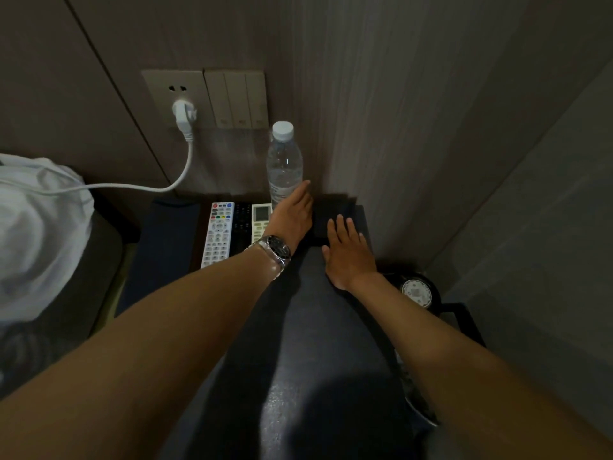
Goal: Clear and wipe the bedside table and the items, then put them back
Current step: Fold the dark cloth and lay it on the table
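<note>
Dark tabletop [166, 247] at frame centre carries three remotes side by side: a white remote [217, 234], a black remote [241, 227] and a small white remote [260, 220]. Just right of them stands a clear water bottle [284, 164]. Both hands are open: the left hand [293, 214] reaches beside the bottle's base, and the right hand [348, 254] lies flat, lower right of it.

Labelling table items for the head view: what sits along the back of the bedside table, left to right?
White remote with coloured buttons → black remote → white remote with a display → clear plastic water bottle with white cap.
</note>
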A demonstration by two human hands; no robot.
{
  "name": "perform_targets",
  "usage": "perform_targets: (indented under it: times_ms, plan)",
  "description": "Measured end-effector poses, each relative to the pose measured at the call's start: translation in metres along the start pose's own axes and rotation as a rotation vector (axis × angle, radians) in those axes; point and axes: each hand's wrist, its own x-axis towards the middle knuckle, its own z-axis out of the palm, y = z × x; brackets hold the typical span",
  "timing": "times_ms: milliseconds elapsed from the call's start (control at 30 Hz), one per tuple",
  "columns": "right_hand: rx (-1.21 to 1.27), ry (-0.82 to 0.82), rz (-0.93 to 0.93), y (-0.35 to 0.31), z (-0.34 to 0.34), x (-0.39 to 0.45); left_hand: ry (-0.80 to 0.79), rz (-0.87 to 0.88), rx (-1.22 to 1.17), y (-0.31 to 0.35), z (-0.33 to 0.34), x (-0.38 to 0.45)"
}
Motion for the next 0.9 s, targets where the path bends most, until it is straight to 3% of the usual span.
perform_targets:
  times_ms: [133, 333, 433, 900]
  plan:
    - [0.005, 0.015, -0.01, 0.0, 0.0, -0.002, 0.028, -0.054, -0.128, 0.017, 0.002, -0.002]
    - [0.02, 0.007, -0.005, 0.0, 0.001, -0.001, -0.011, -0.215, -0.835, 0.064, 0.0, -0.02]
    - [0.016, 0.003, -0.009, 0.003, 0.001, -0.001, -0.003, -0.257, -1.057, 0.07, 0.003, -0.025]
    - [0.006, 0.005, -0.011, 0.007, 0.002, -0.007, -0.014, -0.309, -1.132, 0.082, 0.003, -0.029]
